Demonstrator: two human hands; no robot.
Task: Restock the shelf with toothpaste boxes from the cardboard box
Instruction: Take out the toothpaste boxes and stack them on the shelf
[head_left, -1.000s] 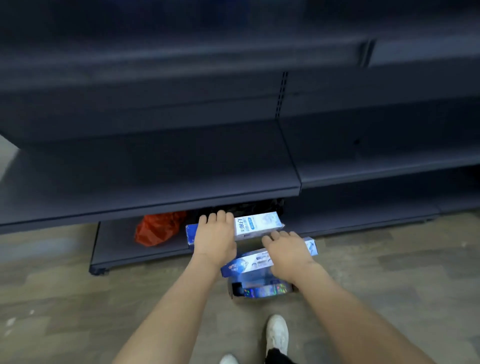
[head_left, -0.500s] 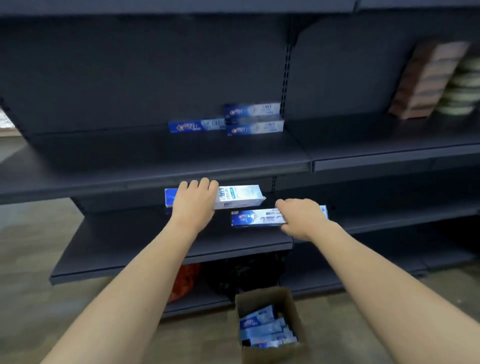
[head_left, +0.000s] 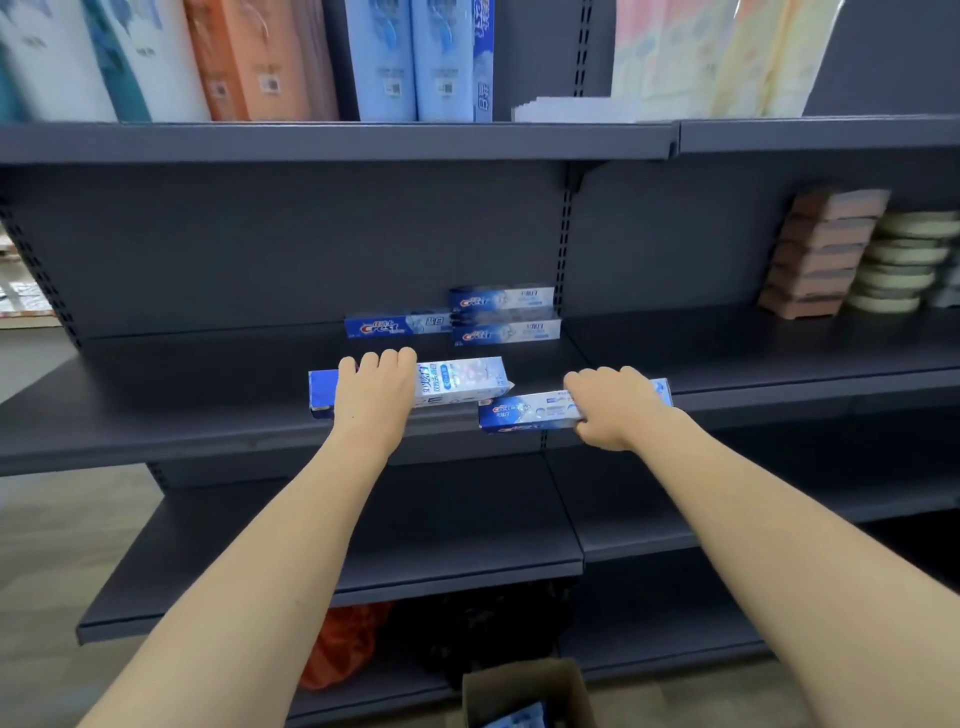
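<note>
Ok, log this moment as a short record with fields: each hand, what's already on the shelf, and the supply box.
left hand: left hand grips a toothpaste box from above, over the middle shelf
right hand: right hand grips a second toothpaste box at the shelf's front edge
already stocked: three boxes at the back, a single box beside a stack of two
supply: cardboard box on the floor, open, blue packs inside
step: both held boxes not yet set down

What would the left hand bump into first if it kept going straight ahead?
Probably the single Crest box lying at the back of the shelf, just beyond the left hand and the toothpaste box it holds. Depth is hard to judge.
</note>
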